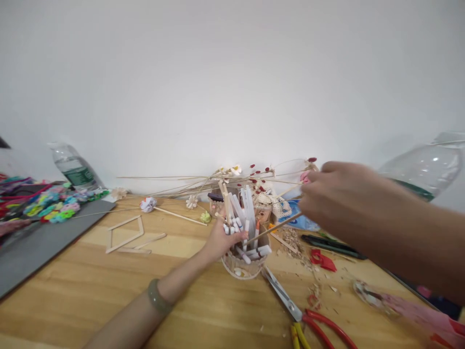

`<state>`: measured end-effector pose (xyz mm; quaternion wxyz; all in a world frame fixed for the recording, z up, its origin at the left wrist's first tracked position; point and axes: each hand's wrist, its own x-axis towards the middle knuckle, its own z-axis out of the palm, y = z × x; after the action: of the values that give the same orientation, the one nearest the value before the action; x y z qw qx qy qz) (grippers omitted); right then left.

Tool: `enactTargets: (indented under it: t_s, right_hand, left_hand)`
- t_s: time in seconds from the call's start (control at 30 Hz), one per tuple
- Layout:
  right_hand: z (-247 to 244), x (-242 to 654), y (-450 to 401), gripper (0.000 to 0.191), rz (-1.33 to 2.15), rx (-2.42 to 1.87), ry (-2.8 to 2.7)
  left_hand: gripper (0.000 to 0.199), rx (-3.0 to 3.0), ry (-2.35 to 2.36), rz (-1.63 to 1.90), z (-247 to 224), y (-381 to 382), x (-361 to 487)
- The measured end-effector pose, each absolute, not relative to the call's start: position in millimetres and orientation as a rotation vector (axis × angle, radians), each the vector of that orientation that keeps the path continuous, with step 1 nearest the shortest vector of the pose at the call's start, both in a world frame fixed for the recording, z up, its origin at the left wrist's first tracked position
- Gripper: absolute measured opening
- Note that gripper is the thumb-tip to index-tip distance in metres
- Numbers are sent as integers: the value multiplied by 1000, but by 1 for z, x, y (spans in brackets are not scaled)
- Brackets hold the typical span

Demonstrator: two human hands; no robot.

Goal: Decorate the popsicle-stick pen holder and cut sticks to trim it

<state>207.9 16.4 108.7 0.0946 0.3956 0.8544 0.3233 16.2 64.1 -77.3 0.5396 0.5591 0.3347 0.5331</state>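
My left hand (219, 241), a green bangle (159, 296) on its wrist, is closed round a bunch of white-capped marker pens (238, 224), thumb across their front. The pens stand in a pale pen holder (242, 269) with a rounded front, along with wooden sticks (225, 198) and clear white strips. To the right, my right hand (323, 194) is closed on a thin wooden stick (278, 226), slightly blurred. The stick slants down left into the holder, its lower tip among the pens. A pink flower (305, 177) shows beside the right knuckles; whether the hand holds it is unclear.
Scissors (285, 295) with red handles lie near the holder. Dried flowers (236, 170) lean behind it, by the wall. Craft sticks (125, 238), a crumpled white paper ball (147, 204) and a water bottle (74, 165) are left; wood shavings (292, 241) and a larger bottle (425, 167) right.
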Motion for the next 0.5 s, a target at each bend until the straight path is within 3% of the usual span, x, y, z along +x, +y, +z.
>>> enactTargets:
  t_s: [0.13,0.37,0.5]
  right_hand:
    - [78,163,27,23,1004,833,2488]
    - [51,187,63,20,1182,661,2609]
    - [39,214,40,35,1107,615,2941]
  left_hand:
    - [76,1310,772,1265,-78,65,16]
    - [78,1335,765,1273,-80,66,14]
    - [84,1340,765,1286,-82,66,14]
